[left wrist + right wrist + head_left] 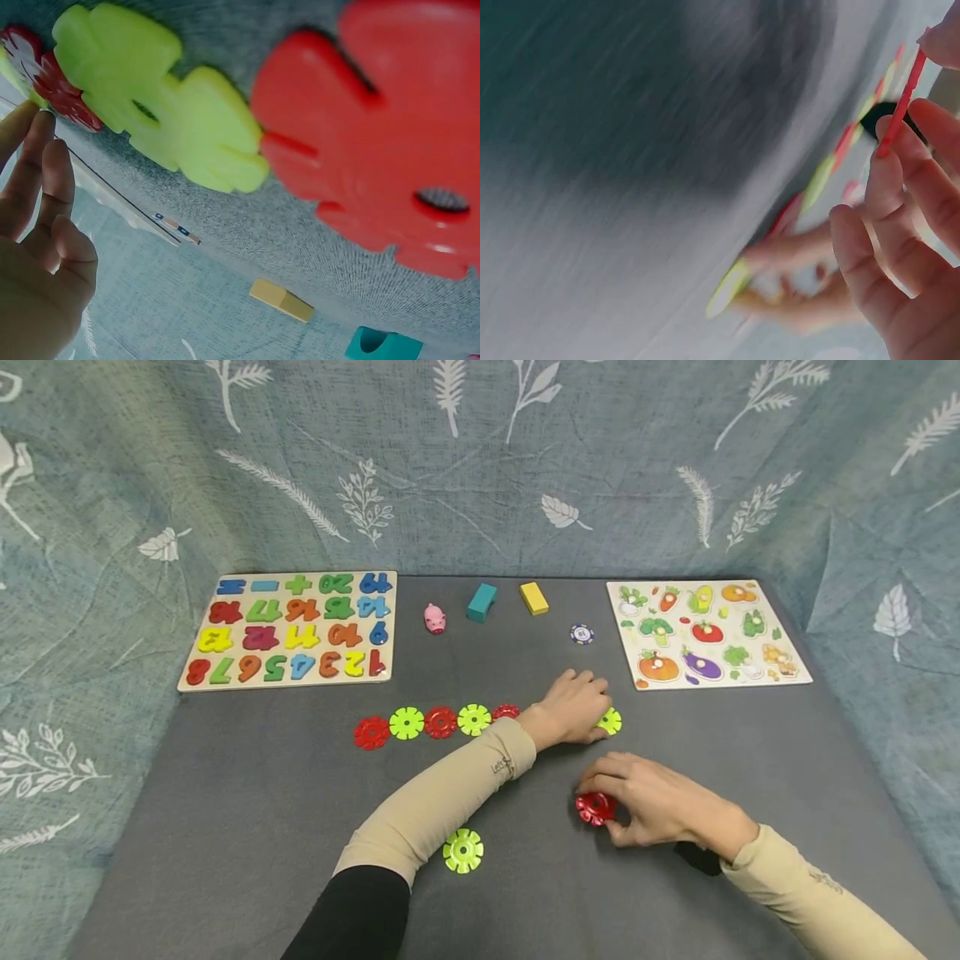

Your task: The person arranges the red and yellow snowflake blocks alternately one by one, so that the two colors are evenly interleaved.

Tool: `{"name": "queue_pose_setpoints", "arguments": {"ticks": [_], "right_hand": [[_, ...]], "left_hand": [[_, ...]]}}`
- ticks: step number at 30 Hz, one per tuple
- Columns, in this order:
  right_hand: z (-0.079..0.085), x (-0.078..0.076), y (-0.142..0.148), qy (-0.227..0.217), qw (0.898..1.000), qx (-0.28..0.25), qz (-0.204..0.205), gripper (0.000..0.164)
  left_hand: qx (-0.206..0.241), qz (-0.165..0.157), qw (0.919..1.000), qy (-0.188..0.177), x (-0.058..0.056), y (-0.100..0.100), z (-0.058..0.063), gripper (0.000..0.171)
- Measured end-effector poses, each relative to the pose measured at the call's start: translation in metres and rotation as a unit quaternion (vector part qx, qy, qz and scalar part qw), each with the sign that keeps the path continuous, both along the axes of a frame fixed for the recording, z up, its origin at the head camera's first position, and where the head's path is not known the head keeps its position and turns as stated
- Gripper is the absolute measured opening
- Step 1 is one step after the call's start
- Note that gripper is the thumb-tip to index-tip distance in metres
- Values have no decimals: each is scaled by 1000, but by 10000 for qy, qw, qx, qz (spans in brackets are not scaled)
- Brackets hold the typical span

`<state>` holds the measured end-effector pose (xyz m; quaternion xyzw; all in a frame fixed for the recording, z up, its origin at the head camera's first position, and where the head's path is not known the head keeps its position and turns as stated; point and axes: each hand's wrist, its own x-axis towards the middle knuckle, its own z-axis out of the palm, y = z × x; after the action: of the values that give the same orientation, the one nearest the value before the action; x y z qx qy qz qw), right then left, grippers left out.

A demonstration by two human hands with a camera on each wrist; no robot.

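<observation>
Notched plastic discs, red and lime green by turns, lie in a row across the table, from a red disc (367,739) at the left end. At the right end my left hand (572,706) pinches a lime disc (611,722) by its edges; the right wrist view shows thumb and finger about this lime disc (724,294). Part of the row is hidden under that hand. Nearer to me, my right hand (652,797) holds a red disc (588,815) between thumb and fingers, seen edge-on as a red disc (904,105) in the right wrist view.
A single lime disc (454,860) lies beside my left forearm. Behind the row are a number board (287,649), a pink pig (434,617), a teal block (481,604), a yellow block (534,599), a poker chip (581,633) and a vegetable board (716,679).
</observation>
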<state>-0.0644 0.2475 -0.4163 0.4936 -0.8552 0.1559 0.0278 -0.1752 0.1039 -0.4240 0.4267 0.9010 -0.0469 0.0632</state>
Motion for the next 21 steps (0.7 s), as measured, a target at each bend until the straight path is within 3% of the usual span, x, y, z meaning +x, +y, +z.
{"name": "queue_pose_setpoints", "arguments": {"ticks": [9,16,21], "right_hand": [[-6,-26,47,-327,9926,423,-1092,42],[-12,-47,66,-592,9756,775,-1966,50],[-13,-61,69,-670,9668,841,-2317,51]], "left_hand": [[11,-29,10000,-53,0,0,0,43],[-71,-43,10000,-52,0,0,1,42],[-136,-39,9999,-53,-1,1,0,41]]}}
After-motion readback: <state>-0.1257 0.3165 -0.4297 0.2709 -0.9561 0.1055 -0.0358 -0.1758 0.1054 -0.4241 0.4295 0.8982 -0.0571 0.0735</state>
